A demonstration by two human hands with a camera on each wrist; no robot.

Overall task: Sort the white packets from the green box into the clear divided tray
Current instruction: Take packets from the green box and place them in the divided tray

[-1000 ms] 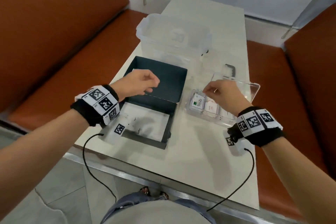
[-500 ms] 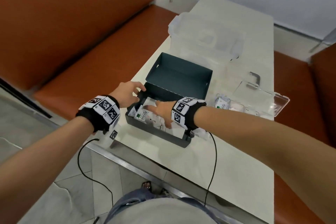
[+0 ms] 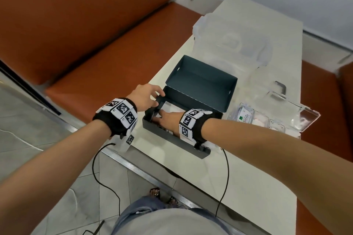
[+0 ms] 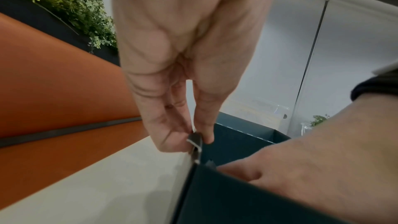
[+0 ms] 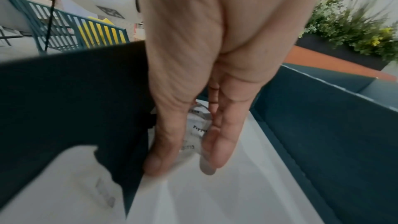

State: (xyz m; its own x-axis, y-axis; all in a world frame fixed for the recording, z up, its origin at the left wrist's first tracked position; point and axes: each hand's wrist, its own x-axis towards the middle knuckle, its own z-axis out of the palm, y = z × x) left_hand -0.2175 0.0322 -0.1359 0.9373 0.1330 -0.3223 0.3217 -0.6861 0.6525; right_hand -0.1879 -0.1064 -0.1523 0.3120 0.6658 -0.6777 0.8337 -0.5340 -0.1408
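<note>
Here the right hand is reaching down into the green box, thumb and fingers closing round a white packet at the box's left end; whether the pinch is firm I cannot tell. The left hand is pinching the box's left corner flap between thumb and fingertips, steadying it. More packets are lying in the clear tray, just right of the box. Likely risks: the thin packet is slipping out or dragging a second one along, and the light box is skidding or tipping if the left hand is letting go.
</note>
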